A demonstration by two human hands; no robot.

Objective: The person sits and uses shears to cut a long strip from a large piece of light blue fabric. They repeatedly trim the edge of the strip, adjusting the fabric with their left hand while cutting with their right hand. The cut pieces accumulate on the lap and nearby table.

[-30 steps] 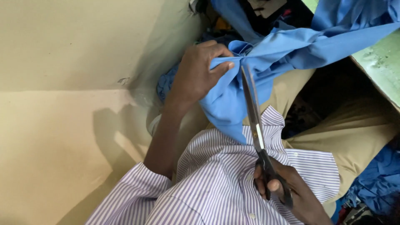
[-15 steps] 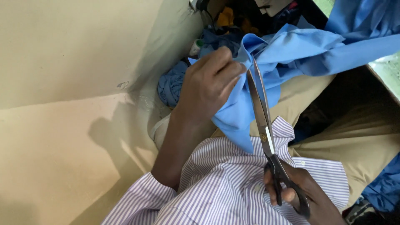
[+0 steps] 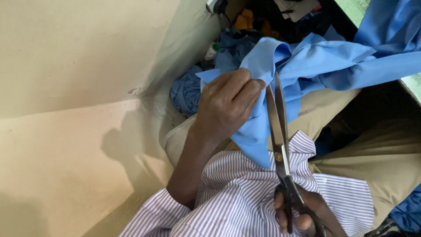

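My left hand (image 3: 228, 105) pinches a fold of bright blue cloth (image 3: 324, 61) that drapes from the upper right down over my lap. Long dark scissors (image 3: 278, 131) point upward with the blades slightly apart beside the fold, close to my left fingers. My right hand (image 3: 302, 213) grips the scissor handles at the bottom edge, partly cut off by the frame. Under both arms lies my striped purple-and-white shirt (image 3: 245, 197).
A cream wall (image 3: 79, 52) and floor fill the left side. A pile of blue fabric scraps (image 3: 188, 90) lies in the corner by the wall. Tan trousers (image 3: 386, 166) cover my legs at right. Dark clutter (image 3: 280, 17) sits at the top.
My left hand has shifted its grip and drawn the blue fold closer. The scissors have risen toward the fold with the blades slightly parted.
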